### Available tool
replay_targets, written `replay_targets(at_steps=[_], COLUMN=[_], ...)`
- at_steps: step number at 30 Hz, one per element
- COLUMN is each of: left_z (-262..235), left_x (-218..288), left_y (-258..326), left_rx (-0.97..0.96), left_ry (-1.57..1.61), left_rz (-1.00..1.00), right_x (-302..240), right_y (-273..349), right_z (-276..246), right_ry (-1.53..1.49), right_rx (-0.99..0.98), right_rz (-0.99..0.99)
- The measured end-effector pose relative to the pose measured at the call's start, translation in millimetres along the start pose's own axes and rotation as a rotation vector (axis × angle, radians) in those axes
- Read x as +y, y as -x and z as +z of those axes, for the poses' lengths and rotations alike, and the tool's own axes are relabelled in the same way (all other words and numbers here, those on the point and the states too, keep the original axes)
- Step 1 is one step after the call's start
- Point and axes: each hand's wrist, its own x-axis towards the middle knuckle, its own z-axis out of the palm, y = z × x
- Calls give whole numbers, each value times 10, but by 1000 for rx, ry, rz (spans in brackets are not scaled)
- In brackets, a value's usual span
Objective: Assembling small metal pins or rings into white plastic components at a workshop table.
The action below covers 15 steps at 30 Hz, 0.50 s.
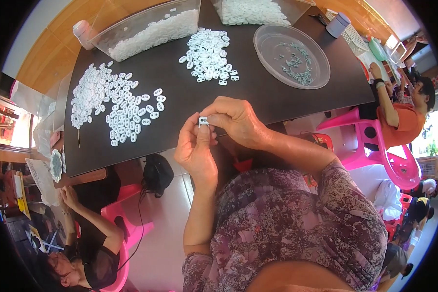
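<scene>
Both hands meet over the near edge of a dark table [258,95]. My left hand [195,151] and my right hand [234,120] pinch one small white plastic piece [203,121] between their fingertips. Beyond them lies a heap of the same white pieces [209,54]. A wider spread of white pieces [114,102] covers the table's left part. A round clear dish [273,36] with several small grey-green metal parts [297,63] sits at the right.
Two clear bins of white pieces stand at the table's far edge, one at the left [146,29] and one in the middle [250,10]. A person in orange [399,119] sits on a pink chair at right. Another person in black [90,243] sits at lower left.
</scene>
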Motion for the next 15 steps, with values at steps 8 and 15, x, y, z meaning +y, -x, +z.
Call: replay_targets(at_steps=[8, 15], left_z=[18, 18], left_x=[11, 64], left_y=[-12, -54], left_rx=[8, -16], left_ry=[32, 144], left_rz=[-6, -20], right_x=[-37, 28], right_y=[-5, 7], right_z=[-5, 9], right_ry=[-252, -3], right_rx=[-52, -9], right_rz=[137, -122])
